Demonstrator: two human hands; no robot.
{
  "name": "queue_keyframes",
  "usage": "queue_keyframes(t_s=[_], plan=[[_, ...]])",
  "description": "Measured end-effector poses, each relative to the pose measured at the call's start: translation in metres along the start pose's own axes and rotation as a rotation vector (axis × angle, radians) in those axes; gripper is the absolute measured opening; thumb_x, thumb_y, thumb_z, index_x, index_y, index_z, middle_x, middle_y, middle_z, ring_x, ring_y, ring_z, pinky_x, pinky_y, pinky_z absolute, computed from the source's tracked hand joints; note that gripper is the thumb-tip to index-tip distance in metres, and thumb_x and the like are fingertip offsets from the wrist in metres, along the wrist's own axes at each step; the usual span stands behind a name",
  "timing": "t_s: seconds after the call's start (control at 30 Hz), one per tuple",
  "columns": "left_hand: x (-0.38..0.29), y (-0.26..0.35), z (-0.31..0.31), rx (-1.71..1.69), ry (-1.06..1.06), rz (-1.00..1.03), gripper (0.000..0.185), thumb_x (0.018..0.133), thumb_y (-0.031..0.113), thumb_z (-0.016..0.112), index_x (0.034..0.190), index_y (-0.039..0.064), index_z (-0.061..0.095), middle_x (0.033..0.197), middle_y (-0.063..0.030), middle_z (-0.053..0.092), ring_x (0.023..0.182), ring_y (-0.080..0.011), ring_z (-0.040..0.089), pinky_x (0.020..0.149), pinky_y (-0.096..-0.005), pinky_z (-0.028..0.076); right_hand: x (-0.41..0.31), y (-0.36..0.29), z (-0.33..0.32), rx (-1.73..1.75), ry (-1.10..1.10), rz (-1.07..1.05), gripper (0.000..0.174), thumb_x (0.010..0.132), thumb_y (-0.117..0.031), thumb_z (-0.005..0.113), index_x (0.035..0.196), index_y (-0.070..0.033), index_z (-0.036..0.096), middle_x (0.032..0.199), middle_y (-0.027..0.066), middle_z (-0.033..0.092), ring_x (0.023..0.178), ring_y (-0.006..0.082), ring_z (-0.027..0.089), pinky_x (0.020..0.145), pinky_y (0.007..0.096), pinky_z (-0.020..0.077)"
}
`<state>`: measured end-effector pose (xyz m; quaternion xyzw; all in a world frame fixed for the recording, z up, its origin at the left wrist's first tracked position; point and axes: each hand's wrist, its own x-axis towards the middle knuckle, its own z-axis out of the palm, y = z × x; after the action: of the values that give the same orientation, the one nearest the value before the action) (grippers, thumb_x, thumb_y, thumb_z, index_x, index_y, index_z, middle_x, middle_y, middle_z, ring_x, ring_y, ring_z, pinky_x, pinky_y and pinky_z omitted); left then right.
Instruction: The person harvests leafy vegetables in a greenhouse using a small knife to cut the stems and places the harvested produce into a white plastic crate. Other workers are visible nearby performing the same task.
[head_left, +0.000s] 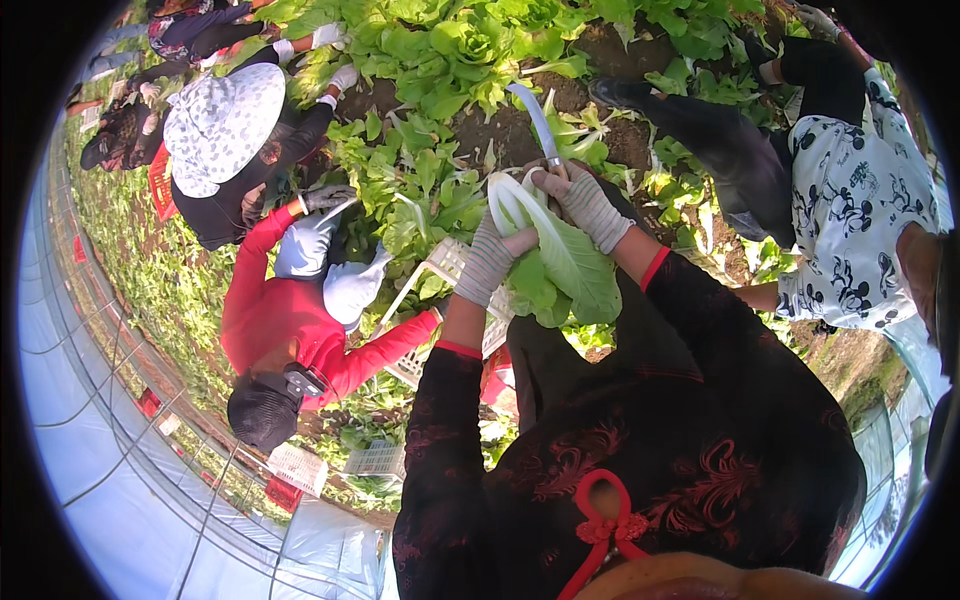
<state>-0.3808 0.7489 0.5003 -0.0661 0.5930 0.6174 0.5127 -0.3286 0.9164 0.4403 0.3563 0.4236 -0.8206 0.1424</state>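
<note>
My left hand (491, 259), in a striped knit glove, is closed around the base of a cut leafy green with pale stalks (559, 259). Gloved alike, my right hand (585, 202) grips the handle of a curved-blade knife (536, 124), its blade pointing up and away from me. The thumb and some fingers of that hand also touch the pale stalks. The leaves of the green hang down toward my lap. Rows of leafy lettuce-like plants (472, 37) grow in the soil before me.
A white plastic crate (450, 259) lies just left of my left hand. Beside it crouches a person in a red top (277, 322); beyond is a person in a wide sun hat (225, 120). At right, close by, is a person in a patterned shirt (847, 217). A red crate (161, 180) stands far left.
</note>
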Motion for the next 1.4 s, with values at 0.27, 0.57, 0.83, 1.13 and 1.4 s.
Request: queue_keyframes(t_s=[0.27, 0.57, 0.83, 1.13, 1.4], plan=[[0.068, -0.060, -0.015, -0.075, -0.001, -0.195, 0.078, 0.071, 0.008, 0.077, 0.139, 0.001, 0.040, 0.125, -0.0094, 0.059, 0.108, -0.0190, 0.060, 0.090, -0.0320, 0.052, 0.018, 0.012, -0.070, 0.021, 0.040, 0.058, 0.050, 0.088, -0.042, 0.066, 0.121, -0.005, 0.059, 0.088, -0.0016, 0.057, 0.057, 0.0049, 0.048, 0.049, 0.0204, 0.0393], [0.073, -0.054, 0.044, 0.972, 0.358, -0.178, 0.096, 0.068, 0.038, 0.082, 0.140, -0.004, 0.035, 0.122, -0.0229, 0.057, 0.111, -0.0340, 0.060, 0.096, -0.0422, 0.049, 0.034, -0.001, -0.048, -0.184, -0.215, 0.136, 0.086, 0.075, -0.026, 0.082, 0.145, -0.002, 0.038, 0.114, 0.0044, 0.055, 0.107, 0.0131, 0.054, 0.092, 0.0231, 0.0450], [0.020, -0.055, 0.050, 0.822, 0.450, -0.074, 0.126, 0.059, 0.058, 0.083, 0.148, -0.007, 0.022, 0.143, -0.0290, 0.038, 0.130, -0.0419, 0.043, 0.109, -0.0441, 0.037, 0.016, -0.010, -0.060, -0.178, -0.232, 0.196, 0.051, 0.074, -0.036, 0.075, 0.112, -0.006, 0.056, 0.071, -0.0067, 0.051, 0.049, 0.0023, 0.036, 0.042, 0.0205, 0.0270], [-0.097, -0.155, 0.025, -0.444, 0.382, 0.190, 0.098, 0.064, 0.018, 0.091, 0.144, 0.004, 0.037, 0.127, -0.0123, 0.059, 0.116, -0.0213, 0.057, 0.101, -0.0363, 0.046, -0.050, 0.059, 0.049, -0.299, -0.545, 0.059, 0.066, 0.074, -0.011, 0.078, 0.133, -0.002, 0.049, 0.119, 0.0079, 0.060, 0.108, 0.0192, 0.060, 0.096, 0.0338, 0.0501], [-0.218, -0.310, 0.001, -1.097, 1.058, 0.151, 0.055, 0.071, 0.001, 0.082, 0.120, 0.000, 0.057, 0.106, -0.0091, 0.068, 0.092, -0.0195, 0.067, 0.080, -0.0320, 0.056, -0.121, 0.184, 0.075, -0.882, -0.666, 0.187, 0.049, 0.090, -0.016, 0.064, 0.135, -0.005, 0.049, 0.115, 0.0016, 0.064, 0.077, 0.0078, 0.058, 0.070, 0.0232, 0.0495]])
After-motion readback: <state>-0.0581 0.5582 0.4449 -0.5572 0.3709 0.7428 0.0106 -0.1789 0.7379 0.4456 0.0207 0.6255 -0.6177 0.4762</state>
